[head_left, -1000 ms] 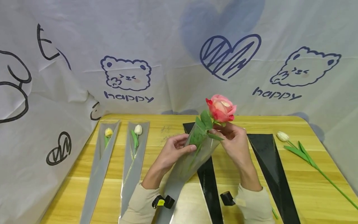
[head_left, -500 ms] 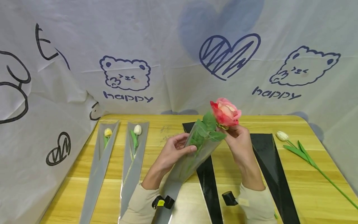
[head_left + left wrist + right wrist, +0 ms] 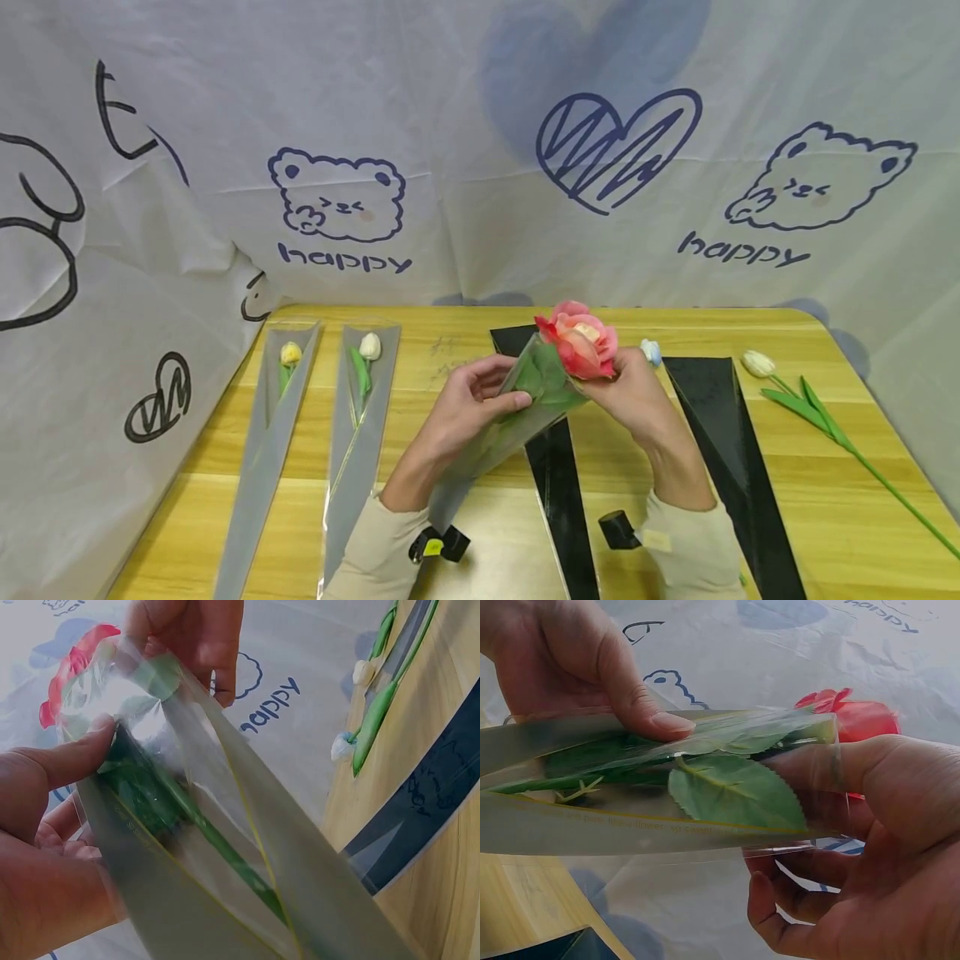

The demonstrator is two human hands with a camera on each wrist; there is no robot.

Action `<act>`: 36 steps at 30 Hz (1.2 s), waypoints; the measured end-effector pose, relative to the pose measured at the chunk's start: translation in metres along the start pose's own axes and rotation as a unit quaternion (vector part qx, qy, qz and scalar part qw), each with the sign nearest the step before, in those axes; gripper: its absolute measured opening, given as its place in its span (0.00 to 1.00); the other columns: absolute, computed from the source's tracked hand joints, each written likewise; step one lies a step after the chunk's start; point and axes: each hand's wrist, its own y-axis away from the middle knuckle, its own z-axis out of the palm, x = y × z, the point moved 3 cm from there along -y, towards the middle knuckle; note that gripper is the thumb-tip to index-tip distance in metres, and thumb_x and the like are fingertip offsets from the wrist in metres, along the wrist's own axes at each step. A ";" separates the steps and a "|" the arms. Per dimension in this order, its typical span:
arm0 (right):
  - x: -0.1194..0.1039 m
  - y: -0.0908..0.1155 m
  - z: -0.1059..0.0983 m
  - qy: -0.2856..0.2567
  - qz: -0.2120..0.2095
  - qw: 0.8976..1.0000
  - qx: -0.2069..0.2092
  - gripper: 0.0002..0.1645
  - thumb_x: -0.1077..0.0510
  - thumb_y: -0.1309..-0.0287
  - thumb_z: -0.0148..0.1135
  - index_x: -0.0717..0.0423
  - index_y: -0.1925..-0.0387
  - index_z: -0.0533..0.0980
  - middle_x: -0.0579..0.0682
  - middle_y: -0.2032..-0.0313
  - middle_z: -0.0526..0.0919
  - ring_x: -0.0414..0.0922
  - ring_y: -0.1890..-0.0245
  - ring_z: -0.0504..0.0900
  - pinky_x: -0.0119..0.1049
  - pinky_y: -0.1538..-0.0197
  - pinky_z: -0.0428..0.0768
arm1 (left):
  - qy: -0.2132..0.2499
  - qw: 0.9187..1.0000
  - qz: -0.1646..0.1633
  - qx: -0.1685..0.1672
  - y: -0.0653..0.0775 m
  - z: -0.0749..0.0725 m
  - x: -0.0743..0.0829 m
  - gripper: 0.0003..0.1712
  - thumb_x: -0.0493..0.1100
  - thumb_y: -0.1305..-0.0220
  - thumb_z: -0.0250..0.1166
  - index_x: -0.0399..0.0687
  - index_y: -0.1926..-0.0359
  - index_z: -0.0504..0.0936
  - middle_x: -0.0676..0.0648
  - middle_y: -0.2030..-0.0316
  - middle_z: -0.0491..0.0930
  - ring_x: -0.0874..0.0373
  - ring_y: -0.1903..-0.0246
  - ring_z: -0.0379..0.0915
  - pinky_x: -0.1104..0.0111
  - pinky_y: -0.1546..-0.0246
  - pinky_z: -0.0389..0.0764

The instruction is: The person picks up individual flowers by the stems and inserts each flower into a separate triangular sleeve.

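My left hand is pinching the sleeve, stem and leaves inside, rose bloom seemingly left to seat, while my right hand is resting at its mouth, finger closure undeterminable.

Behind the table, a pale cloth is hanging, showing a scribbled heart; over on the left, a yellow tulip and a white tulip are lying wrapped.

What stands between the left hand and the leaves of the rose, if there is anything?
The clear wrapper does. Near its open end, the thumb of the left hand rests on the outside, while the leaves and stem of the rose are inside. I see nothing else between them.
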 end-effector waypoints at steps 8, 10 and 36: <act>-0.001 0.000 0.001 0.045 -0.004 0.999 -0.024 0.22 0.71 0.39 0.67 0.78 0.45 0.77 0.67 0.50 0.84 0.46 0.57 0.79 0.31 0.56 0.81 | -0.019 1.000 0.000 0.003 0.001 0.000 0.002 0.20 0.32 0.34 0.70 0.32 0.43 0.80 0.37 0.50 0.85 0.53 0.56 0.85 0.68 0.60 0.81; -0.003 0.001 0.001 0.052 -0.003 0.998 -0.033 0.24 0.69 0.38 0.67 0.76 0.42 0.75 0.65 0.49 0.83 0.47 0.57 0.79 0.32 0.56 0.81 | -0.019 1.000 0.000 0.004 0.001 0.000 0.002 0.20 0.31 0.34 0.70 0.32 0.43 0.80 0.37 0.50 0.85 0.53 0.56 0.85 0.68 0.60 0.81; -0.013 0.008 -0.008 -0.096 -0.096 0.989 0.060 0.15 0.71 0.35 0.66 0.79 0.51 0.79 0.49 0.59 0.89 0.44 0.63 0.89 0.41 0.58 0.86 | 0.054 0.998 -0.017 0.010 0.001 -0.005 0.004 0.35 0.38 0.30 0.67 0.39 0.26 0.66 0.32 0.39 0.77 0.51 0.46 0.80 0.63 0.49 0.81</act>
